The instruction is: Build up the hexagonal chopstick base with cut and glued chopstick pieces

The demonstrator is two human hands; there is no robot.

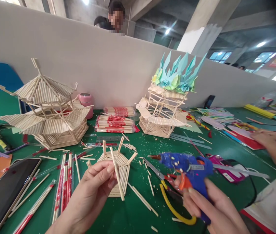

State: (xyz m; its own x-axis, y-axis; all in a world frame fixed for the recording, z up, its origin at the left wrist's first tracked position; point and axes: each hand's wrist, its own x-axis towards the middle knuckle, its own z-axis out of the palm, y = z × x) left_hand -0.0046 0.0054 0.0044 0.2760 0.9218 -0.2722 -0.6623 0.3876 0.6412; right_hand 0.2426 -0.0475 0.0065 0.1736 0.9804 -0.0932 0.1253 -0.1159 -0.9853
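My left hand (96,185) pinches a short length of wooden chopstick (117,174), tilted and nearly upright. Behind it on the green table, a partly built frame of chopstick pieces (125,169) has short posts standing up; my fingers hide part of it. A blue hot glue gun (186,164) is gripped in my right hand (208,204), with its brown nozzle pointing left and a clear glue stick (240,169) coming out of the back. Under the gun lie scissors (156,169) with red-and-yellow handles, partly covered by the gun and my hand.
Two chopstick pavilions stand behind, one roofed (45,110), one topped with blue paper folds (163,107). Between them lie wrapped chopstick bundles (115,123). A phone (13,188) and loose chopsticks (66,182) lie left. Another person's hands (269,138) rest at right. A partition (113,68) runs behind.
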